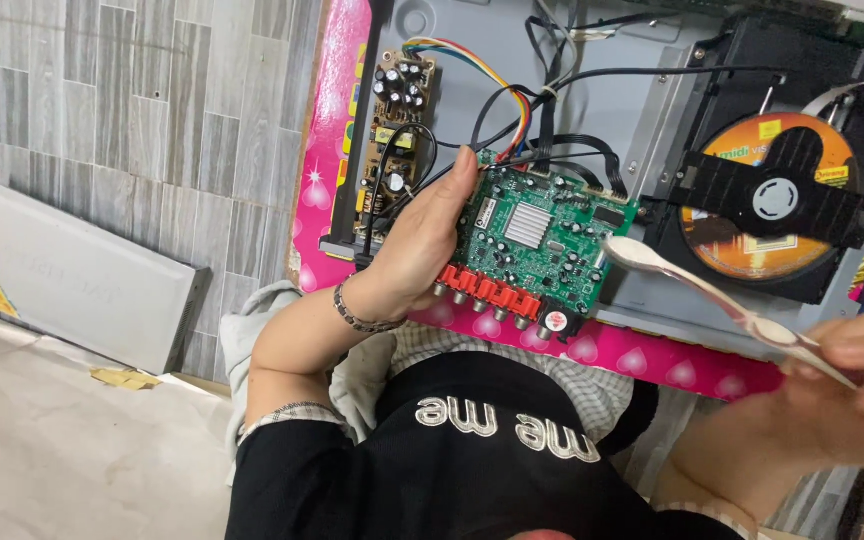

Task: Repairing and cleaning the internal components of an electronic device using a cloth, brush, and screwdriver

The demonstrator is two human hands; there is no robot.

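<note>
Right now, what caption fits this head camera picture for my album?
Left hand holds a green circuit board; right hand holds a clear plastic tool.

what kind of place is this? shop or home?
Probably a small, informal electronics repair spot. The left hand holds a green circuit board over an opened disc player chassis, disc exposed, all on a pink patterned tabletop beside a tiled wall.

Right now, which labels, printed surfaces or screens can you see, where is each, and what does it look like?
Disc: in the open drive at right, round, orange and yellow print, partly under a black clamp bar.
White sticker: on the green circuit board that the left hand holds, small, slanted.
Pink printed surface: under the grey chassis, hearts and sparkles.
Grey panel: lying at left, a colourful sticker at its end.
No screens.
</note>
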